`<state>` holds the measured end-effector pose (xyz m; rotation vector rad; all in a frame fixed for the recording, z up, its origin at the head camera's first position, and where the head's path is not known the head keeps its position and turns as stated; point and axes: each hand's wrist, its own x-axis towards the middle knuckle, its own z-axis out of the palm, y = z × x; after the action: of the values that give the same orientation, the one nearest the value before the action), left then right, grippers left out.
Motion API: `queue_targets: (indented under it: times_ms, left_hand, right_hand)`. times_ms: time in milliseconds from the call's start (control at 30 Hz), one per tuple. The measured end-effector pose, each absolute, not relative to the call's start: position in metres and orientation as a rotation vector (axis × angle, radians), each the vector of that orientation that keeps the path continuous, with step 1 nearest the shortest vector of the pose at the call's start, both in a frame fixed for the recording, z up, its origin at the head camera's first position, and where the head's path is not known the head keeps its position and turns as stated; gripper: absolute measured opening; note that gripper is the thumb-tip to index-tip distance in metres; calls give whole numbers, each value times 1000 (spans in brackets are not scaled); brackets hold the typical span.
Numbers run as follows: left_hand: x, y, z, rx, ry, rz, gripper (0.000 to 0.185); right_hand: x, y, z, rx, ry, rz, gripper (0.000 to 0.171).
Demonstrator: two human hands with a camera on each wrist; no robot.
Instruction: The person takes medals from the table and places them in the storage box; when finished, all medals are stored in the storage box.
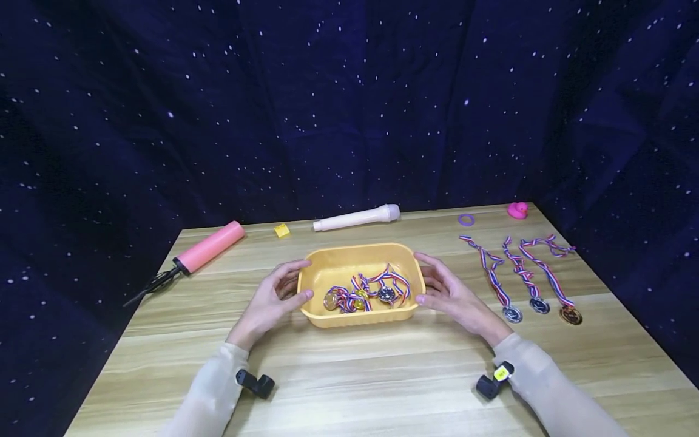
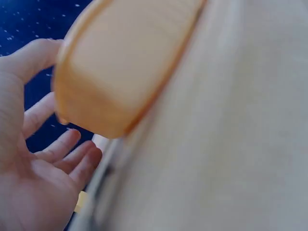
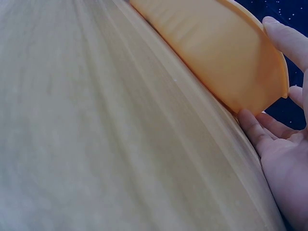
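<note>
A yellow-orange plastic tray point(image 1: 357, 247) sits mid-table with several ribboned medals point(image 1: 366, 292) inside. My left hand point(image 1: 284, 285) cups its left end, thumb at the front corner. In the left wrist view the hand point(image 2: 43, 168) is spread, and its fingers stand just off the tray wall point(image 2: 125, 62). At the right end my right hand point(image 1: 437, 285) mirrors it. The right wrist view shows that hand point(image 3: 279, 144) with fingertips against the tray's lower corner point(image 3: 216, 48) and the thumb beside the rim. Neither hand is curled round anything.
Three medals with striped ribbons point(image 1: 524, 279) lie in a row to the right. Along the back edge are a pink pump point(image 1: 210, 247), a yellow block point(image 1: 281, 230), a white microphone point(image 1: 357, 218), a purple ring point(image 1: 466, 220) and a pink duck point(image 1: 517, 210). Dark starry cloth surrounds the table.
</note>
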<state>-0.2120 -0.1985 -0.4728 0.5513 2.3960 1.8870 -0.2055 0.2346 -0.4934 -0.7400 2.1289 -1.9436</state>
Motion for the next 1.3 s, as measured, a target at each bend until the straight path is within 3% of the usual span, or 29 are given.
queue_targets:
  times_ms: [700, 1033, 1300]
  left_hand:
    - [-209, -197, -490, 562, 2296, 2002, 63]
    - [-208, -197, -492, 561, 2282, 1992, 62]
    - [-210, -197, -491, 576, 2277, 1992, 62]
  right_hand:
    - [-205, 236, -473, -756, 2186, -1924, 91]
    - [-188, 285, -446, -763, 2392, -2026, 81]
    - [-173, 329, -442, -793, 2468, -2095, 85]
